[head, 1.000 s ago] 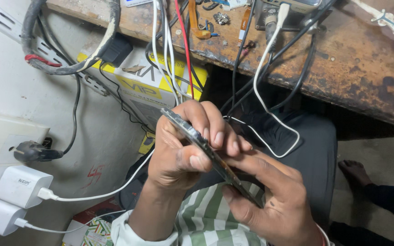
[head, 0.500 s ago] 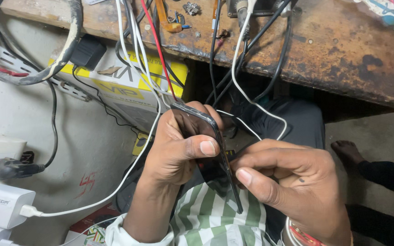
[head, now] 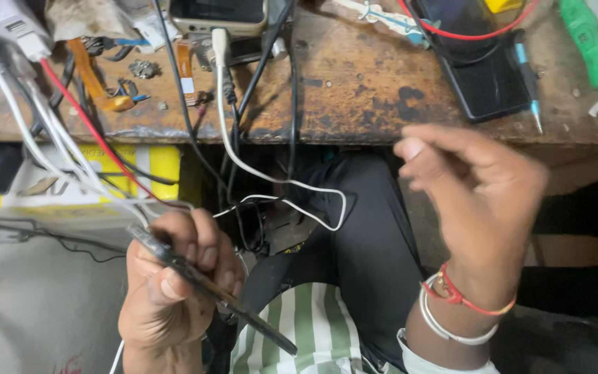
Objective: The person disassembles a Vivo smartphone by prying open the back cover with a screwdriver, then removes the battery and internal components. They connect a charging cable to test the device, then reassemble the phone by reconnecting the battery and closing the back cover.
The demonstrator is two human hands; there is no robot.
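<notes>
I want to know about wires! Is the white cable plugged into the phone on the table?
Plugged in. The white cable runs up to the bottom edge of the phone on the wooden bench, and its plug sits against that edge.

Dark phone screen top centre, black screen on bench right

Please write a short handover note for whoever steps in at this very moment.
Left hand: grips the phone edge-on over the lap, thumb on its side.
Right hand: empty, fingers loosely curled, raised near the bench edge.
On the bench: another phone, screwdriver, cables.
Done: phone is off the bench and in hand.
Left: whether it has been opened cannot be told.
</notes>
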